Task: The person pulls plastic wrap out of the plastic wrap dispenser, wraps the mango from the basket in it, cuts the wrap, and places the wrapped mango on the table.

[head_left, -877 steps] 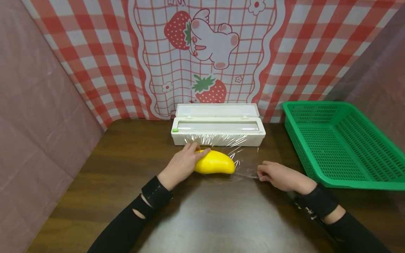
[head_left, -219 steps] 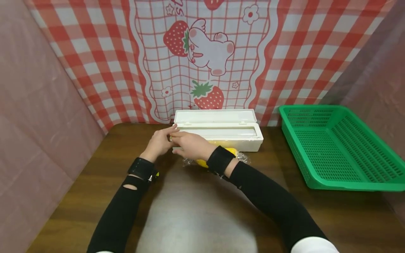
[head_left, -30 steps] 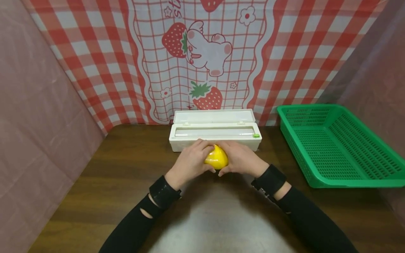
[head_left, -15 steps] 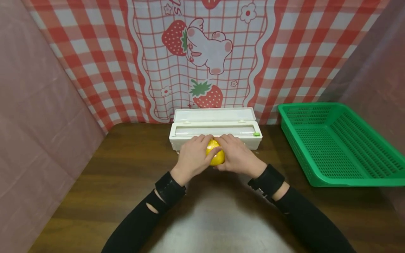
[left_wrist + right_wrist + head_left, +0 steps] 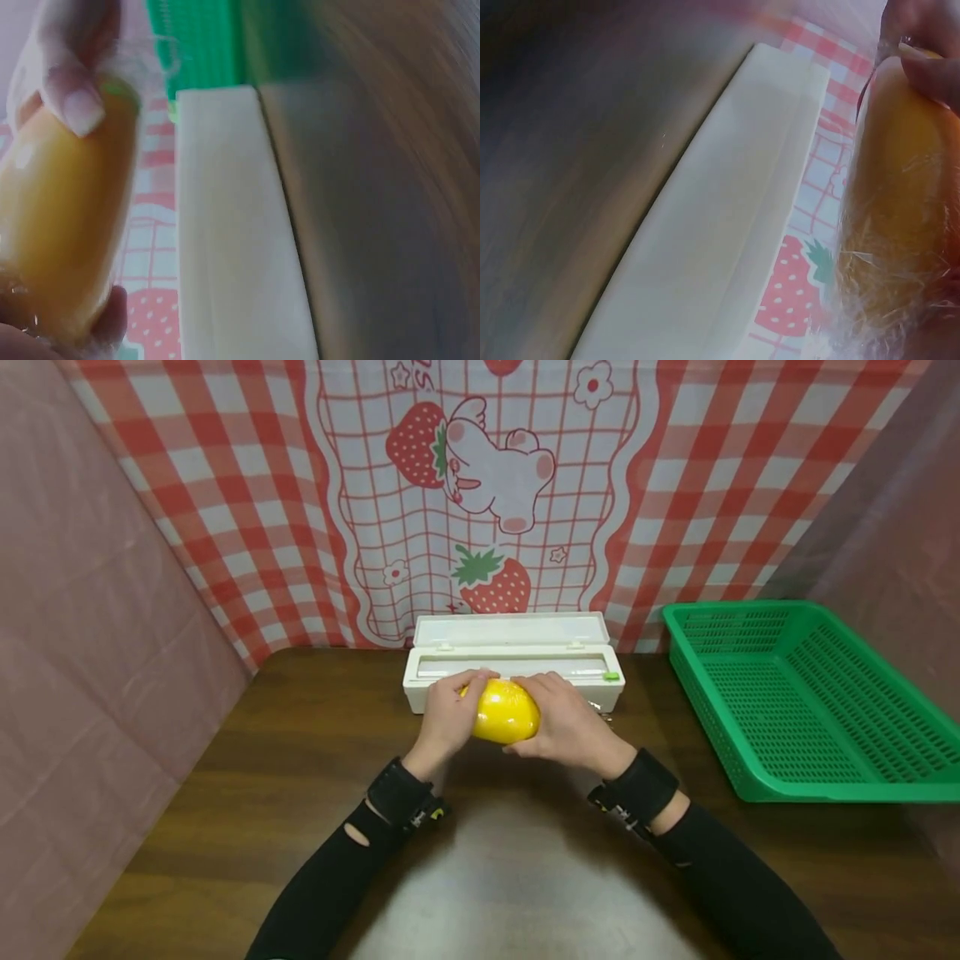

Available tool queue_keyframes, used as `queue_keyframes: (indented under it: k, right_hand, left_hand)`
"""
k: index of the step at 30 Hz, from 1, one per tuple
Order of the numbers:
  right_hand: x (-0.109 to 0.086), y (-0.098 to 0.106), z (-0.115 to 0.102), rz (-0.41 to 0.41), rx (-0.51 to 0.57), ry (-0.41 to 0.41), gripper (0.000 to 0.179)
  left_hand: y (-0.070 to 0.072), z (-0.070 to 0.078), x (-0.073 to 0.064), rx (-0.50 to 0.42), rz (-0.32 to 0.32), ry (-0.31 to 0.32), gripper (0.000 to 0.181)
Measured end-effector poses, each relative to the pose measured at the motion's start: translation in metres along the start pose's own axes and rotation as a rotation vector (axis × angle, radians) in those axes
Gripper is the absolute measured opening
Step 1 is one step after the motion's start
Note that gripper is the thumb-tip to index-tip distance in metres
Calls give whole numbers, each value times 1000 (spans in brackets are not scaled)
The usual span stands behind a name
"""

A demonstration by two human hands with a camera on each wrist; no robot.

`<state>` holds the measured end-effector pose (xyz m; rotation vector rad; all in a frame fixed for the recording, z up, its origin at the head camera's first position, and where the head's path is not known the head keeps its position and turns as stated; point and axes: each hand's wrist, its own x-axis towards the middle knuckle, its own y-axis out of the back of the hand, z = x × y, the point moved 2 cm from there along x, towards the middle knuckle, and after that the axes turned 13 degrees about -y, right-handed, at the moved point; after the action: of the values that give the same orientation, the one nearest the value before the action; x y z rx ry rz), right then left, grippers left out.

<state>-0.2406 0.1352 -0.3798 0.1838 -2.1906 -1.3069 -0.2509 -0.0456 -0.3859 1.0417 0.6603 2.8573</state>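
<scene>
A yellow mango (image 5: 506, 712) is held up between both hands, just in front of the white cling film dispenser (image 5: 417, 693). Clear cling film (image 5: 881, 289) wraps it, wrinkled and bunched toward one end in the right wrist view. My left hand (image 5: 447, 717) grips the mango's left end, fingers over the top. At the opposite end, my right hand (image 5: 572, 725) curls round it, thumb below. Both wrist views show the mango (image 5: 67, 217) raised beside the dispenser's long front. The dispenser's lid (image 5: 510, 628) stands open at the back, and its green slider (image 5: 611, 676) sits at the right end.
A green plastic basket (image 5: 847, 789) stands to the right on the brown wooden table (image 5: 300, 777). Behind the dispenser hangs a red and white checked cloth (image 5: 247, 485), with pink fabric (image 5: 112, 610) on the left side.
Earlier, film was drawn from the dispenser under the mango; now it wraps the mango and the slider has gone from left to right. In the last second, the mango has turned in the hands.
</scene>
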Motion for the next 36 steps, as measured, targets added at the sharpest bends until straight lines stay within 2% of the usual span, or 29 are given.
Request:
queue_keyframes:
  k: [4, 10, 17, 19, 21, 25, 28, 31, 34, 36]
  right_hand:
    - [0, 1, -2, 27, 42, -2, 82]
    - [2, 0, -5, 66, 81, -7, 82]
    - [2, -3, -5, 39, 126, -26, 83]
    - [3, -4, -5, 37, 125, -27, 83]
    - [3, -5, -6, 45, 112, -25, 83]
    - [3, -6, -8, 50, 100, -20, 83]
    - [2, -6, -10, 30, 95, -15, 84]
    - [2, -3, -9, -12, 59, -9, 87]
    - [3, 1, -8, -49, -18, -13, 90]
    - [4, 4, -8, -70, -80, -18, 92]
  left_hand:
    - [-3, 2, 2, -183, 86, 81, 35]
    - [-8, 1, 3, -556, 260, 204, 41]
    - [-13, -3, 4, -922, 329, 428, 37]
    - [-14, -5, 4, -993, 357, 460, 34]
    - [-14, -6, 5, -1038, 381, 462, 32]
    - [-11, -7, 5, -1076, 391, 454, 31]
    - [-9, -7, 4, -1045, 344, 438, 31]
    - [-6, -10, 3, -982, 237, 388, 33]
    - [-1, -12, 3, -863, 93, 251, 38]
    - [2, -13, 2, -712, -37, 131, 38]
